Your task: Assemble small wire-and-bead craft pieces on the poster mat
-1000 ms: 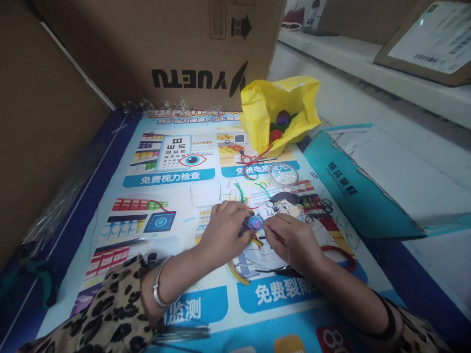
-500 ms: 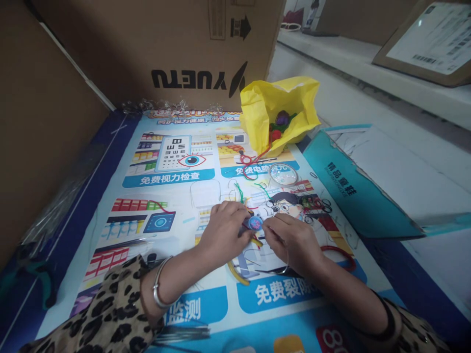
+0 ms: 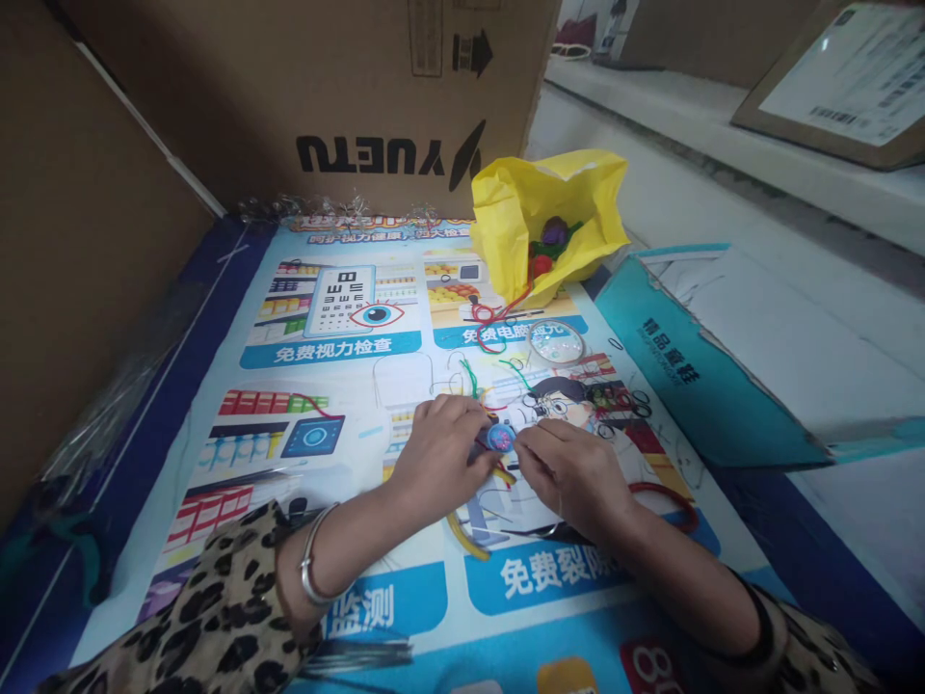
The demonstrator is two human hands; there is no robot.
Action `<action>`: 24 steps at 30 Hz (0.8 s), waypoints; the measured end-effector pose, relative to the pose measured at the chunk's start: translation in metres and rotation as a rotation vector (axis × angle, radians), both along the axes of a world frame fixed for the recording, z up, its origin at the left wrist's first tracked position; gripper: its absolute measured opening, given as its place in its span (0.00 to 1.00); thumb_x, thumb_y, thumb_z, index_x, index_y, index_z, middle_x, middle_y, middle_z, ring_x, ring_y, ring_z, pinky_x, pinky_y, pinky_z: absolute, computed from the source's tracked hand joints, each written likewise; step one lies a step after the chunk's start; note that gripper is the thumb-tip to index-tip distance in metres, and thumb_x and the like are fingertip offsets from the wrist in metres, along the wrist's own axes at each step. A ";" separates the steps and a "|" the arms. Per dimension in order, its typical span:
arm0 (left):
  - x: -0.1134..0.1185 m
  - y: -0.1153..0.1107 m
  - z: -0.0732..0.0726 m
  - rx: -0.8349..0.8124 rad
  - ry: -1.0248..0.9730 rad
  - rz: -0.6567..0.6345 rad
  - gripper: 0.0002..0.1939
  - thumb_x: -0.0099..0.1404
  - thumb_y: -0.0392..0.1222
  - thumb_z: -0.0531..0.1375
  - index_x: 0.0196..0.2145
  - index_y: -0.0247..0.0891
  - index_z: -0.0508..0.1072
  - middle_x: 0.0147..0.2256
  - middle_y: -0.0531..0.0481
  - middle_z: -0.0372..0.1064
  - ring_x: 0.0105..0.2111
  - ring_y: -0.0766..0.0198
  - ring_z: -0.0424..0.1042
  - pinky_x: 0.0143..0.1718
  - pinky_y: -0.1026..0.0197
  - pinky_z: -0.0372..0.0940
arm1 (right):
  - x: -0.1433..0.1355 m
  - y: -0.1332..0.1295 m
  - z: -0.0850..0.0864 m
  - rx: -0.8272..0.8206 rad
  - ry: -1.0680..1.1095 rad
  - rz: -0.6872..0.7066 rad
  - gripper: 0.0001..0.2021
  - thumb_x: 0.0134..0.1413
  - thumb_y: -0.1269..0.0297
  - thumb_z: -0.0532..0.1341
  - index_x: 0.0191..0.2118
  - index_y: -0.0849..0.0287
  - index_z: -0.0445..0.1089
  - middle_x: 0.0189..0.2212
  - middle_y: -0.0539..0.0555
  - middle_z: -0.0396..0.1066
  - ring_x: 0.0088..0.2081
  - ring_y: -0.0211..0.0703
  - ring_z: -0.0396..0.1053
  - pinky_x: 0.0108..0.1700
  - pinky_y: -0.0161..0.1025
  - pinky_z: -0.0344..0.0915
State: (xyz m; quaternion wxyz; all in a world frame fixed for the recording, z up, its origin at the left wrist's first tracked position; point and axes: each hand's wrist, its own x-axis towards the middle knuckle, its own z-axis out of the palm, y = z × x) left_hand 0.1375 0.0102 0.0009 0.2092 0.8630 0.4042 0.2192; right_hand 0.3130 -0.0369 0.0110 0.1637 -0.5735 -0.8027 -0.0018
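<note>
Teal-handled tool [image 3: 90, 559] lying at eight o'clock, well apart from your work. At nine, your left hand [image 3: 442, 448] curls nearly closed, apparently pinching the small, round, blue, pink-specked piece [image 3: 501, 439] at dial centre to steady it. Clear round dish [image 3: 534, 334] of tiny shiny bits [image 3: 556, 345] near one, probably for easy reach. At three, your right hand's [image 3: 578, 472] fingertips draw together; their hold, if any, I can't tell.

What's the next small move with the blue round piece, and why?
Probably steady the blue round piece with the left hand and edge the right hand slightly nearer: the hands flank the piece, the right one's fingers bunched beside its edge.
</note>
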 end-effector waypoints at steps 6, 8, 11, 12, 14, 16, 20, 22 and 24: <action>0.000 0.000 0.000 -0.003 0.006 0.004 0.14 0.53 0.39 0.63 0.38 0.41 0.68 0.43 0.51 0.66 0.46 0.57 0.61 0.46 0.52 0.55 | 0.000 0.000 -0.001 0.017 0.005 0.007 0.11 0.53 0.71 0.53 0.24 0.60 0.69 0.22 0.53 0.66 0.28 0.38 0.64 0.31 0.33 0.55; 0.000 0.000 0.000 -0.004 0.007 0.004 0.13 0.53 0.39 0.63 0.38 0.41 0.68 0.44 0.50 0.66 0.46 0.57 0.61 0.46 0.52 0.55 | 0.000 0.000 -0.001 0.016 0.000 0.009 0.11 0.53 0.71 0.53 0.24 0.60 0.69 0.22 0.53 0.66 0.28 0.38 0.64 0.31 0.33 0.55; 0.000 0.000 0.000 -0.008 0.007 0.002 0.13 0.53 0.39 0.62 0.38 0.41 0.68 0.43 0.50 0.66 0.47 0.56 0.61 0.46 0.51 0.55 | 0.000 0.000 -0.001 0.008 -0.001 0.009 0.11 0.53 0.71 0.53 0.24 0.60 0.69 0.22 0.53 0.66 0.28 0.38 0.64 0.32 0.33 0.56; 0.000 0.000 0.000 -0.007 0.007 0.002 0.13 0.53 0.39 0.62 0.38 0.41 0.68 0.43 0.50 0.66 0.46 0.56 0.61 0.46 0.51 0.55 | 0.000 0.000 -0.001 0.006 0.000 0.010 0.11 0.53 0.71 0.53 0.24 0.60 0.69 0.22 0.53 0.66 0.28 0.38 0.64 0.32 0.33 0.56; 0.000 0.000 0.001 -0.004 0.006 0.003 0.13 0.53 0.39 0.62 0.38 0.41 0.68 0.43 0.50 0.66 0.46 0.56 0.61 0.46 0.51 0.55 | 0.001 0.000 -0.001 0.004 0.003 0.012 0.11 0.53 0.71 0.53 0.24 0.60 0.69 0.22 0.53 0.66 0.28 0.38 0.64 0.32 0.33 0.56; 0.000 0.000 0.001 0.000 0.004 0.004 0.13 0.52 0.39 0.63 0.38 0.41 0.68 0.43 0.50 0.66 0.46 0.56 0.61 0.46 0.51 0.55 | 0.001 0.000 -0.001 0.008 0.004 0.016 0.11 0.53 0.71 0.53 0.24 0.60 0.69 0.22 0.53 0.66 0.29 0.38 0.64 0.32 0.33 0.56; 0.000 0.000 0.000 -0.004 0.008 0.003 0.13 0.53 0.39 0.63 0.38 0.41 0.68 0.43 0.50 0.66 0.46 0.56 0.61 0.45 0.52 0.55 | 0.001 0.000 -0.001 0.019 -0.009 0.019 0.11 0.53 0.71 0.53 0.23 0.60 0.68 0.21 0.53 0.66 0.28 0.38 0.63 0.31 0.33 0.55; 0.000 0.000 0.000 -0.004 0.008 0.003 0.13 0.53 0.39 0.62 0.38 0.41 0.68 0.43 0.50 0.66 0.46 0.56 0.61 0.45 0.52 0.55 | 0.001 0.000 -0.001 0.021 -0.014 0.022 0.11 0.53 0.72 0.53 0.23 0.60 0.68 0.21 0.53 0.65 0.27 0.38 0.63 0.31 0.33 0.54; 0.000 0.000 -0.001 -0.002 0.004 0.005 0.13 0.53 0.39 0.62 0.38 0.41 0.68 0.43 0.50 0.66 0.46 0.56 0.61 0.45 0.52 0.55 | 0.001 0.000 -0.001 0.025 -0.018 0.021 0.11 0.53 0.72 0.53 0.23 0.60 0.67 0.21 0.52 0.65 0.27 0.38 0.62 0.31 0.34 0.54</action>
